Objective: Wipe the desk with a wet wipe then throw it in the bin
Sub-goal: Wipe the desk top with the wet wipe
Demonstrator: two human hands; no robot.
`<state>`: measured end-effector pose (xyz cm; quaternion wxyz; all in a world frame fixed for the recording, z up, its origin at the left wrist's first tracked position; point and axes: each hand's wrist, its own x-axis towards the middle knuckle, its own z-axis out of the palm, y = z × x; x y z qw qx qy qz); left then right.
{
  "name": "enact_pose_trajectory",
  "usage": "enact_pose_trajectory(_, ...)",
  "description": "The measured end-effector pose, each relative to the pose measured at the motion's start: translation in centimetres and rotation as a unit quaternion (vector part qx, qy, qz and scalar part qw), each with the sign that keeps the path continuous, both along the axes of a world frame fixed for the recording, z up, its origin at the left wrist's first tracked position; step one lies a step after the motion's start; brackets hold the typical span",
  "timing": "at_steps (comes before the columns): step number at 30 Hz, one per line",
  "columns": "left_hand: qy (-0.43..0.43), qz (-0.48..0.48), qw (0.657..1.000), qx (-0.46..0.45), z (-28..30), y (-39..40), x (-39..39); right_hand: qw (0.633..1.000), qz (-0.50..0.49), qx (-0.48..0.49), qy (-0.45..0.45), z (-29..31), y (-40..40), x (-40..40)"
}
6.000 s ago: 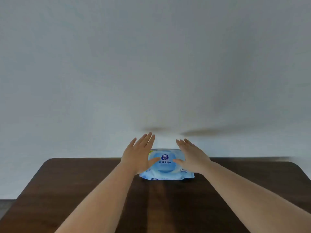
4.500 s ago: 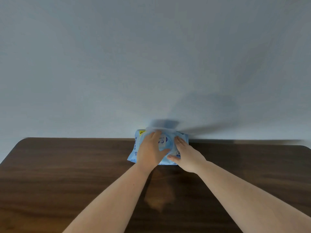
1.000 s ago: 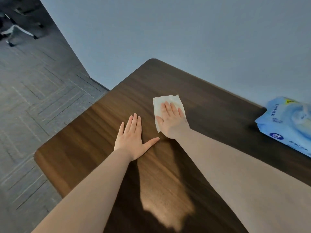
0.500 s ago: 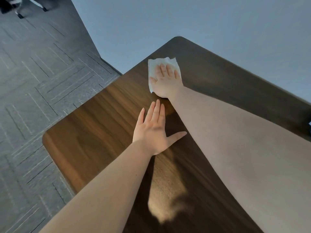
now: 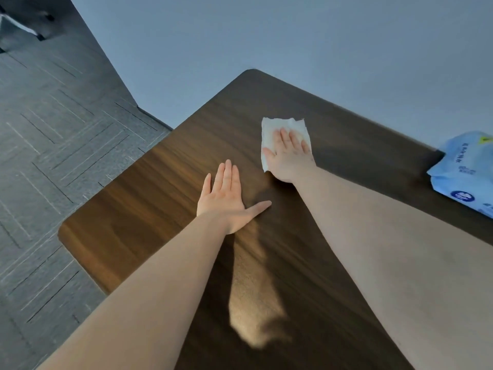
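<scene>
A white wet wipe lies flat on the dark wooden desk. My right hand presses down on the wipe with its fingers spread over it, covering the wipe's lower half. My left hand rests flat on the desk a little nearer to me, palm down, fingers together and thumb out, holding nothing. A blue pack of wet wipes sits at the desk's far right, cut off by the frame edge. No bin is in view.
The desk's left edge and rounded corners border a grey carpeted floor. A plain pale wall runs behind the desk. Dark furniture legs stand at the top left.
My right hand slid the wipe from the far left corner of the desk back toward the right. The blue pack came back into view. My left hand stayed flat on the desk.
</scene>
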<state>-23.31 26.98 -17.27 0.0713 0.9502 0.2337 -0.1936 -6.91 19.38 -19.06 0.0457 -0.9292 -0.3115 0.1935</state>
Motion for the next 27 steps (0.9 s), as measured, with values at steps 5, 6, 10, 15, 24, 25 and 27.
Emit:
enact_pose_trajectory(5, 0.013, -0.114, 0.992, 0.053, 1.7, -2.1, 1.3, 0.995, -0.096, -0.014, 0.031, 0.9, -11.1, -0.5)
enact_pose_trajectory(6, 0.003, -0.134, 0.99, 0.047, 2.2, -3.5, 1.9, 0.993, -0.114, -0.016, 0.031, 0.9, -13.4, -0.5)
enact_pose_trajectory(10, -0.027, -0.199, 0.98, 0.004, 3.2, -10.2, 5.0, 0.983, -0.177, -0.03, 0.03, 0.5, -22.0, -0.9)
enact_pose_trajectory(15, -0.035, -0.273, 0.961, -0.03, 3.4, -19.8, 8.7, 0.969, -0.244, -0.04, 0.009, 0.8, -32.2, -2.6)
enact_pose_trajectory(24, -0.016, -0.448, 0.891, -0.069, 1.7, -38.1, 9.5, 0.91, -0.411, -0.042, 0.019, 0.9, -54.1, -7.1)
enact_pose_trajectory(25, -0.02, -0.463, 0.883, -0.071, 1.4, -40.0, 9.5, 0.902, -0.43, -0.045, 0.019, 0.8, -56.4, -7.5)
enact_pose_trajectory(27, -0.03, -0.483, 0.871, -0.078, 1.0, -43.3, 9.6, 0.885, -0.462, -0.051, 0.018, 0.8, -60.7, -8.3)
